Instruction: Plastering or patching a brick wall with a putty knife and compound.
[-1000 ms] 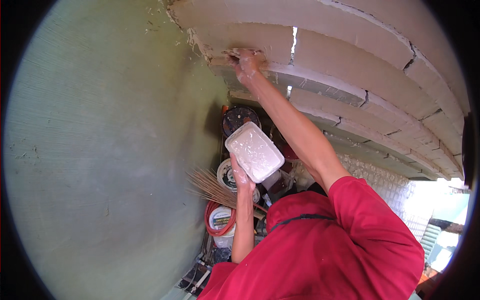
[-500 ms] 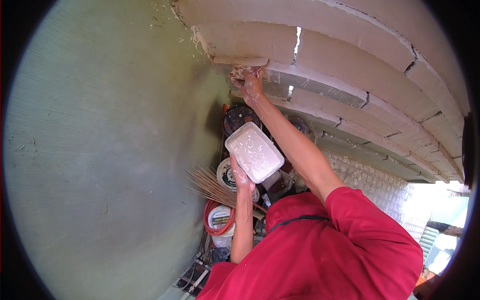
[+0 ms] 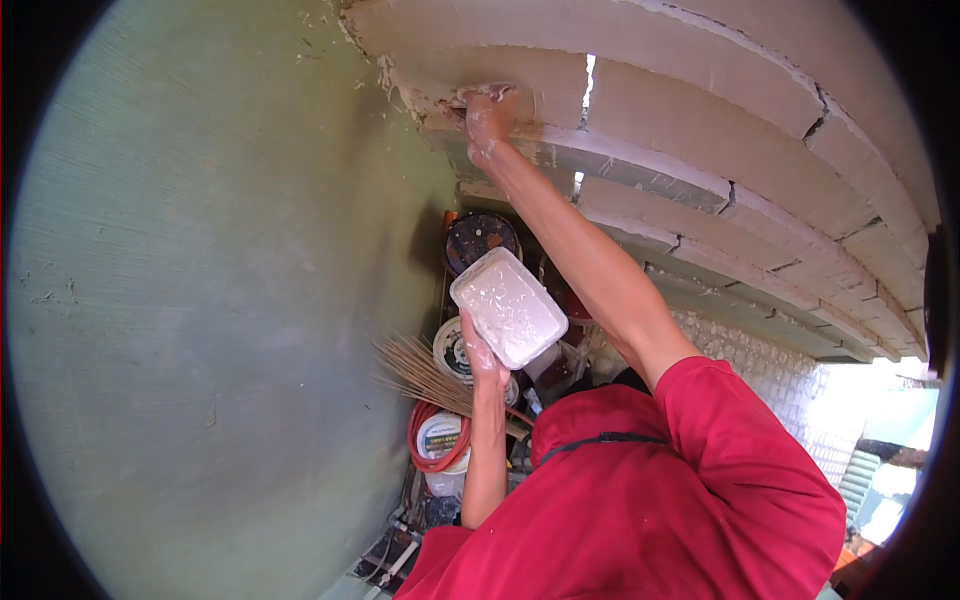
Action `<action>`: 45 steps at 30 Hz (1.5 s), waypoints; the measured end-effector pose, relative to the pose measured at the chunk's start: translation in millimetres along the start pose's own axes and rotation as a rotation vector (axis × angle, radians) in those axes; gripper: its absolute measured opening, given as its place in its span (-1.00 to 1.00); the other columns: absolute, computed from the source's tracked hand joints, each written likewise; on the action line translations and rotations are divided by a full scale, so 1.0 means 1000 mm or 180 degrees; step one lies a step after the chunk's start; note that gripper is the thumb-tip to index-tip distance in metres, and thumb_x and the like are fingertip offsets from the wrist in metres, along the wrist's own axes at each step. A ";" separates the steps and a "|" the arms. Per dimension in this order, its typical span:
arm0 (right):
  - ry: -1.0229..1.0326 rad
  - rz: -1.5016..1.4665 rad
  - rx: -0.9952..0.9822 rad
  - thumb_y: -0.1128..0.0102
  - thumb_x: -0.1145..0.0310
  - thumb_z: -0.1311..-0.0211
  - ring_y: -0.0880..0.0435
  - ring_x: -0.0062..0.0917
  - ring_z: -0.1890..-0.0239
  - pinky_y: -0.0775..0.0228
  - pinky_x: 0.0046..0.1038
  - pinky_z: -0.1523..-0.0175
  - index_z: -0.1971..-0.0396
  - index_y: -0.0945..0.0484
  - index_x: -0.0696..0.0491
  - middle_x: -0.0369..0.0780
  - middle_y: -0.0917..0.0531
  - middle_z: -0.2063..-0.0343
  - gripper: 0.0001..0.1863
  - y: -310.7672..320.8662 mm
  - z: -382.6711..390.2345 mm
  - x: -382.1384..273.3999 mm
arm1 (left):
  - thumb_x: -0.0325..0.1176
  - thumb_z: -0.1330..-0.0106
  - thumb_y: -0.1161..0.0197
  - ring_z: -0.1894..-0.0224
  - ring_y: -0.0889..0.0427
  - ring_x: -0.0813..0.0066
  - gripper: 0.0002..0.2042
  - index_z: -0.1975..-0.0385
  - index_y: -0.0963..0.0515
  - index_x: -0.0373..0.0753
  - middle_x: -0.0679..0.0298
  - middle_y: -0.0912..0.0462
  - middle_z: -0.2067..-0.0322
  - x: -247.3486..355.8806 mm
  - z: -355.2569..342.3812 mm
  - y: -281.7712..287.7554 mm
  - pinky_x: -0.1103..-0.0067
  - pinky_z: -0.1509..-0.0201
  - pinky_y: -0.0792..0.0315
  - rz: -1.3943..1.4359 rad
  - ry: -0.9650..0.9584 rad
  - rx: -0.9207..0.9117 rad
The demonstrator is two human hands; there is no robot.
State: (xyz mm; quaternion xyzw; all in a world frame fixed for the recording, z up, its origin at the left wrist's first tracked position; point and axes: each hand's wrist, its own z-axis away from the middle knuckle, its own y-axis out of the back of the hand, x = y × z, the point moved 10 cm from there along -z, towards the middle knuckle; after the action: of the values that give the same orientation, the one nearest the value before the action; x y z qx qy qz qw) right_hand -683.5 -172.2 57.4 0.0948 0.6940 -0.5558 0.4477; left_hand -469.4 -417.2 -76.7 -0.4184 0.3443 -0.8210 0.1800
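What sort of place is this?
Probably a building area under construction or repair: gapped, pale rectangular slabs with rough edges adjoin a green-grey plastered wall, and the left hand holds a white-smeared, pale rectangular tub.

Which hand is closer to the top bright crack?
Right. The right hand is up against the pale panels, left of the bright crack; the left hand is lower, holding the tub.

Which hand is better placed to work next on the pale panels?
Probably your right hand: it is up at the pale panels, near the green wall. Your left hand is occupied, holding the rectangular tub of whitish paste.
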 end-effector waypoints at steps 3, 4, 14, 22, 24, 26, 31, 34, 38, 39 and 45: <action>0.0439 0.0137 -0.0489 0.00 0.58 -0.13 -0.59 -0.35 0.27 -0.60 -0.29 0.23 0.00 -0.06 0.02 -0.05 -0.39 0.15 -0.54 -0.013 0.028 -0.020 | 0.13 -0.37 0.14 -0.09 -0.48 0.27 -0.39 -0.22 -0.22 -0.25 0.16 -0.41 -0.13 0.003 0.002 0.006 0.40 -0.18 -0.37 0.0029 -0.0019 0.0029; 0.0411 0.0133 -0.0520 0.00 0.58 -0.13 -0.59 -0.35 0.27 -0.60 -0.29 0.23 0.00 -0.06 0.02 -0.05 -0.39 0.15 -0.54 -0.011 0.043 -0.023 | 0.13 -0.37 0.14 -0.09 -0.48 0.27 -0.39 -0.22 -0.22 -0.25 0.16 -0.41 -0.13 0.006 0.002 0.009 0.40 -0.18 -0.37 0.0046 -0.0049 0.0052; -0.1416 -0.0704 -0.0156 0.05 0.56 -0.13 -0.55 -0.37 0.45 -0.61 -0.37 0.39 0.20 -0.16 0.16 -0.07 -0.39 0.29 -0.75 0.024 -0.010 -0.005 | 0.12 -0.37 0.15 -0.10 -0.47 0.28 -0.39 -0.22 -0.22 -0.25 0.17 -0.42 -0.13 0.005 0.000 0.004 0.40 -0.18 -0.37 0.0049 -0.0032 0.0004; -0.0623 -0.0435 -0.0776 0.00 0.46 -0.19 -0.62 -0.30 0.45 -0.62 -0.32 0.35 0.28 -0.24 0.20 -0.09 -0.52 0.43 -0.82 -0.035 0.045 -0.056 | 0.13 -0.37 0.14 -0.11 -0.47 0.29 -0.38 -0.22 -0.22 -0.26 0.17 -0.41 -0.13 0.010 -0.004 -0.009 0.40 -0.19 -0.37 0.0070 -0.0139 -0.0124; -0.0832 -0.0232 -0.0600 0.00 0.45 -0.18 -0.61 -0.32 0.48 -0.61 -0.33 0.38 0.29 -0.24 0.18 -0.09 -0.52 0.43 -0.81 -0.008 0.053 -0.038 | 0.13 -0.37 0.14 -0.11 -0.46 0.29 -0.38 -0.22 -0.22 -0.26 0.17 -0.42 -0.12 0.008 -0.006 -0.010 0.40 -0.19 -0.37 0.0116 -0.0169 -0.0110; -0.1050 -0.0025 -0.0419 -0.01 0.44 -0.17 -0.61 -0.33 0.50 -0.60 -0.33 0.42 0.30 -0.25 0.17 -0.09 -0.52 0.43 -0.81 0.023 0.045 -0.015 | 0.13 -0.37 0.14 -0.11 -0.47 0.29 -0.38 -0.22 -0.22 -0.27 0.16 -0.43 -0.12 0.008 -0.005 -0.012 0.40 -0.19 -0.37 0.0087 -0.0250 -0.0032; -0.1301 -0.0127 0.0420 0.00 0.43 -0.15 -0.60 -0.34 0.52 -0.49 -0.38 0.52 0.28 -0.25 0.12 -0.09 -0.51 0.42 -0.82 0.049 -0.013 0.015 | 0.13 -0.37 0.15 -0.08 -0.49 0.29 -0.38 -0.21 -0.23 -0.28 0.15 -0.44 -0.10 0.005 0.009 -0.035 0.41 -0.18 -0.38 -0.0102 -0.0445 0.0225; -0.0841 -0.0031 0.0256 -0.03 0.41 -0.15 -0.61 -0.32 0.51 -0.47 -0.36 0.49 0.25 -0.27 0.12 -0.10 -0.51 0.40 -0.79 -0.006 0.008 -0.029 | 0.14 -0.36 0.15 -0.07 -0.50 0.29 -0.37 -0.21 -0.23 -0.29 0.13 -0.44 -0.10 -0.001 0.014 -0.032 0.40 -0.17 -0.39 0.0037 -0.0531 0.0314; -0.0740 0.0149 -0.0446 -0.06 0.42 -0.12 -0.63 -0.36 0.47 -0.47 -0.36 0.44 0.19 -0.32 0.11 -0.14 -0.56 0.38 -0.75 -0.024 0.054 -0.064 | 0.14 -0.37 0.17 -0.07 -0.50 0.28 -0.37 -0.21 -0.22 -0.29 0.11 -0.44 -0.10 -0.005 0.015 -0.040 0.39 -0.18 -0.38 0.0028 -0.0685 0.0322; -0.1015 0.0219 -0.1078 -0.06 0.44 -0.11 -0.64 -0.41 0.45 -0.47 -0.38 0.44 0.17 -0.35 0.10 -0.17 -0.58 0.38 -0.73 -0.029 0.076 -0.071 | 0.14 -0.38 0.18 -0.08 -0.50 0.28 -0.37 -0.22 -0.22 -0.29 0.11 -0.44 -0.10 -0.004 0.015 -0.041 0.39 -0.18 -0.38 0.0036 -0.0730 0.0342; -0.0812 0.1214 -0.1929 -0.13 0.50 0.01 -0.57 -0.65 0.46 -0.43 -0.56 0.36 0.31 -0.52 0.22 -0.25 -0.62 0.43 -0.79 0.056 0.095 -0.132 | 0.09 -0.38 0.13 -0.02 -0.52 0.34 -0.42 -0.17 -0.27 -0.31 0.13 -0.49 -0.04 -0.010 0.006 -0.065 0.44 -0.14 -0.40 0.0072 -0.0877 0.0566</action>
State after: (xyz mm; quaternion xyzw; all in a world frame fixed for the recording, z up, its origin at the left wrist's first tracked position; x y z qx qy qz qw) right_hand -522.7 -184.7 116.1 0.0156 0.7355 -0.2394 0.6336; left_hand -459.0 -368.5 -32.7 -0.5055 0.2471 -0.7810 0.2710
